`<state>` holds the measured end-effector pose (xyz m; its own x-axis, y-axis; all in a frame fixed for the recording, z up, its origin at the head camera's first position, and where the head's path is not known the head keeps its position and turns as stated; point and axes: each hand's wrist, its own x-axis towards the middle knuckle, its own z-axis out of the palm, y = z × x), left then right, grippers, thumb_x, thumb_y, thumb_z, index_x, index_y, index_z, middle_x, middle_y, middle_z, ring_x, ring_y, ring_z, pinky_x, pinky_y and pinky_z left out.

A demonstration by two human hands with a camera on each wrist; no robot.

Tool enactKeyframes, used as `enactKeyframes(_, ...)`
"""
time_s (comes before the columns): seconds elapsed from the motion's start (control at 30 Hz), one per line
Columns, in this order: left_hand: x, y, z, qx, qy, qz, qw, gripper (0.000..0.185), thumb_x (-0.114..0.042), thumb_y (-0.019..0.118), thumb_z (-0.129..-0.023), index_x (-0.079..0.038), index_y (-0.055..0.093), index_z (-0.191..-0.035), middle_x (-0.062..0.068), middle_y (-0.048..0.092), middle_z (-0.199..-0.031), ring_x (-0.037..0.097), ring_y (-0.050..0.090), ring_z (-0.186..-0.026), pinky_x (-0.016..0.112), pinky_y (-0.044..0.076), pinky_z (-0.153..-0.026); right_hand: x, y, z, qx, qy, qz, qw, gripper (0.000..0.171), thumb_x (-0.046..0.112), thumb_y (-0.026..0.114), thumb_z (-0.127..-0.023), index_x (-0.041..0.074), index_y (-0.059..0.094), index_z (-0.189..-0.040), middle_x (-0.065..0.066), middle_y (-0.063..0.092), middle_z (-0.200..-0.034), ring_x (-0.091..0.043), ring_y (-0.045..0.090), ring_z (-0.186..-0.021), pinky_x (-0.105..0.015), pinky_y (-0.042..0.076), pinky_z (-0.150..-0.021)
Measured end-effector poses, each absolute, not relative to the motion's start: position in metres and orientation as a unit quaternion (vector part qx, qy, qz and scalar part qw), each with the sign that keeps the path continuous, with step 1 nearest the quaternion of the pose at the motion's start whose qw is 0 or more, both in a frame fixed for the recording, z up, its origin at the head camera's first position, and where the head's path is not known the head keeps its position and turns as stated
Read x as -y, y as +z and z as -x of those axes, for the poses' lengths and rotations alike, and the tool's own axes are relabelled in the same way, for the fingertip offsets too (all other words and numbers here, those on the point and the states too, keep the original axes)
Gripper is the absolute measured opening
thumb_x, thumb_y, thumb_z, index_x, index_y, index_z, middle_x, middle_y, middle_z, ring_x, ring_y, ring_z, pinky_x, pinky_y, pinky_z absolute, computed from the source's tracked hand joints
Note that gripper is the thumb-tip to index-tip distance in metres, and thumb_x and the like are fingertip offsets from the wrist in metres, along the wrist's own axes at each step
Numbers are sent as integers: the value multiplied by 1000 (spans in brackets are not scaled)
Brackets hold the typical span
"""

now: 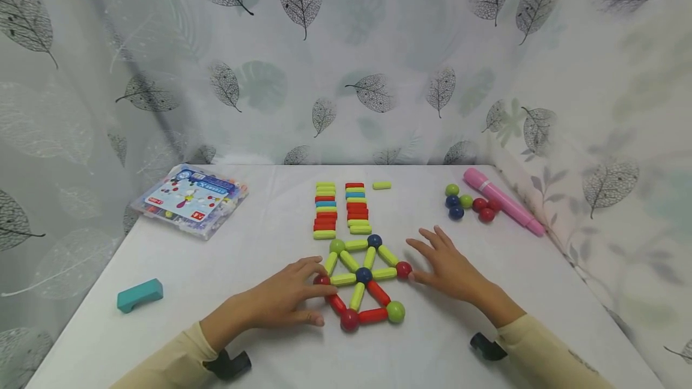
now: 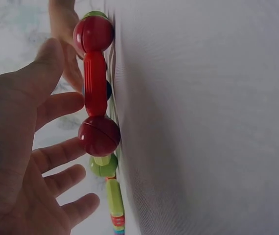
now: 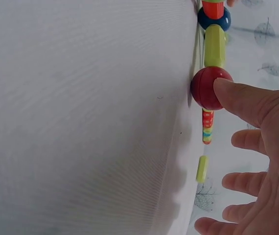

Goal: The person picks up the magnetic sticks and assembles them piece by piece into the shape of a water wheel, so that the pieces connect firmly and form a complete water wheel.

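A flat wheel-like figure of balls and rods lies on the table, with a dark blue ball (image 1: pixel 364 275) at its hub. Yellow-green rods (image 1: pixel 384 275) and several red rods (image 1: pixel 373 316) link the hub and the outer balls. My left hand (image 1: pixel 283 296) is spread beside the figure, fingertips right at the left red ball (image 2: pixel 99 136). On the other side, my right hand (image 1: pixel 451 269) has its thumb (image 3: pixel 242 100) against the right red ball (image 3: pixel 209 88), other fingers spread apart. Another red ball (image 1: pixel 349 320) and a green ball (image 1: pixel 396 311) sit at the near side.
Two columns of loose rods (image 1: pixel 325 209) lie behind the figure, beside a single yellow-green rod (image 1: pixel 381 185). Loose balls (image 1: pixel 466 201) cluster at back right near a pink pen-shaped item (image 1: pixel 503 200). A clear plastic box (image 1: pixel 189 200) stands back left, a teal block (image 1: pixel 140 295) nearer.
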<state>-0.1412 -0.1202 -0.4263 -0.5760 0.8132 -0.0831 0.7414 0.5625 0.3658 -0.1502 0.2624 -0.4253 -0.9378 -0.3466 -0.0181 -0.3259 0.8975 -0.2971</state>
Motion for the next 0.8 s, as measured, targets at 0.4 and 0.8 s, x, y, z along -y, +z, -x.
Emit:
enactKeyframes(0.4, 119, -427, 144, -844, 178, -503, 64, 45, -59, 60, -96, -34, 66, -134, -14, 60, -125, 13, 49, -131, 42, 46, -110, -262, -423, 154, -971, -154, 182, 35, 70, 39, 79, -88, 16, 52, -149, -21, 38, -158, -51, 20, -150, -70, 37, -108)
enactKeyframes(0.8, 117, -433, 174, -891, 129, -424, 99, 81, -69, 54, -93, -29, 32, -161, 3, 14, -172, 38, 1, -157, 62, 20, -122, -245, -418, 108, -954, -156, 237, 100, 107, 74, 71, -77, 23, 29, -162, -11, 24, -168, -47, 9, -155, -70, 33, -111)
